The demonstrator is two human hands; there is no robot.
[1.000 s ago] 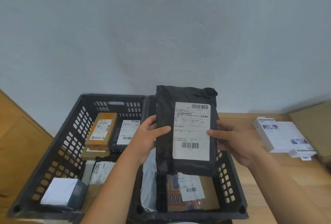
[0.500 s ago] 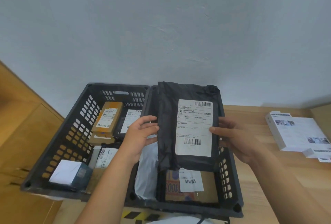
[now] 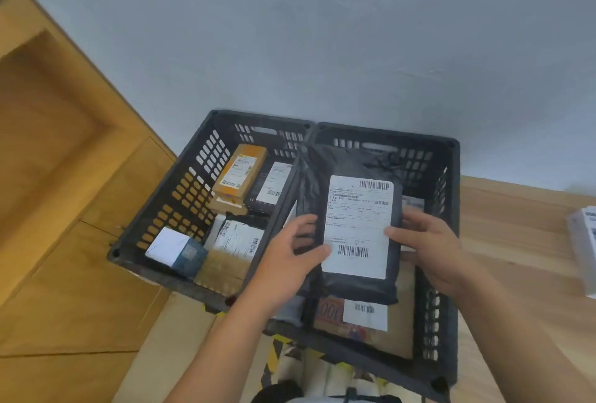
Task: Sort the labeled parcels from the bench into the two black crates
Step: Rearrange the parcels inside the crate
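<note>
Nearest, brown parcel (image 3: 364, 331) lies flat at near end of right crate (image 3: 450, 196). Above it, left hand (image 3: 287, 257) and right hand (image 3: 432, 241) grip black bag (image 3: 348, 161) by side edges, thumbs on white label (image 3: 358, 209). Left crate (image 3: 193, 183) touching beside; orange box (image 3: 240, 173) near its far wall.

At right edge, white box (image 3: 584, 241) cut off — label (image 3: 358, 222) print blurred, unreadable

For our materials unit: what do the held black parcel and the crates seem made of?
Black parcel: probably thin plastic film, slightly glossy; it creases and bunches. Crates: apparently rigid moulded plastic, matte; slotted walls, sharp rims.
</note>
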